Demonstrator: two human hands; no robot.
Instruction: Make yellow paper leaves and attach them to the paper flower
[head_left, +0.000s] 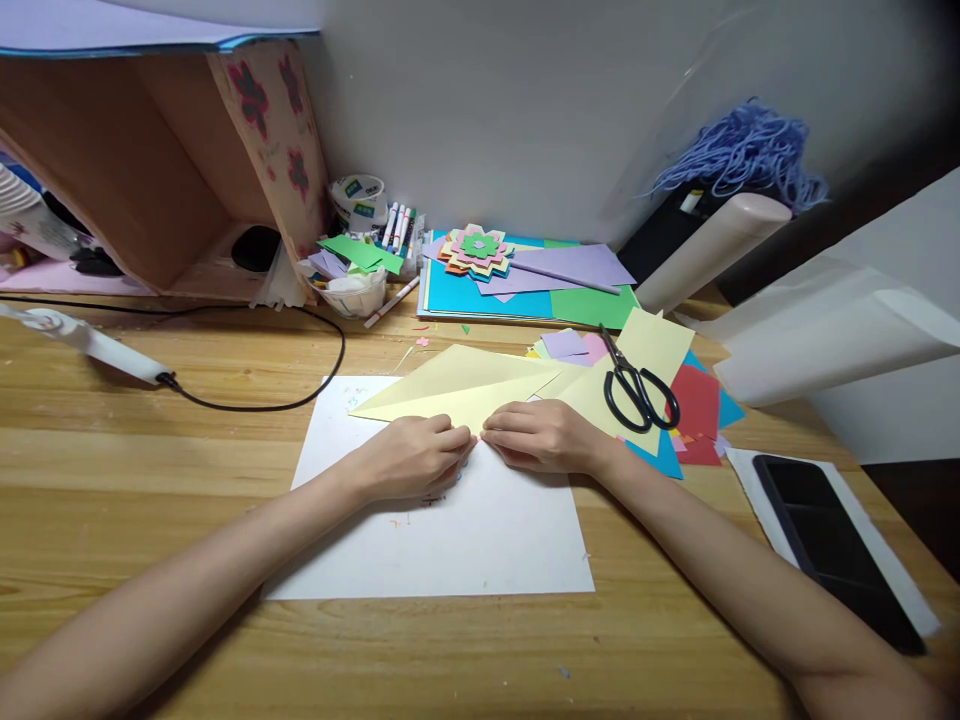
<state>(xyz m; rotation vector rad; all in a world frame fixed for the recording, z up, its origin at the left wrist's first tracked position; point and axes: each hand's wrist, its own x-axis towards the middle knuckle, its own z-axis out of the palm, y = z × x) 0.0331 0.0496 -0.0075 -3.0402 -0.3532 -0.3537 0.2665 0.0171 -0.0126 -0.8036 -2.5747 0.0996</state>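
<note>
Bare forearms [225,570] come nearest my camera, one running in from 7 o'clock, the other from 5, over the wooden table [112,480]. From my remote post I take the spot where the fingertips meet as the hub of the dial. The left hand [427,455] has thumb and forefinger drawn together at the near edge of a pale-yellow paper [457,385]; the right hand [544,435] does likewise just beside it. I read both as pinching that edge, though the undersides of the fingers are hidden from me. The paper spreads from the hub toward 12, its left point reaching to 10, a crease line across it; it lies partly over a white sheet [480,560] that extends to 6 and bears small coloured marks.

At 3 o'clock I have black-handled scissors [622,363] on yellow offcuts, and past them, toward 4, a black flat device [832,545] on a white strip. At 12 a layered paper flower [480,250] rests on a stack of coloured sheets [487,293]. Around 11 stand a tape roll [358,200] and a scrap-filled cup [356,298]; at 9, a white handheld tool [97,345] trails a black cable [330,372].
</note>
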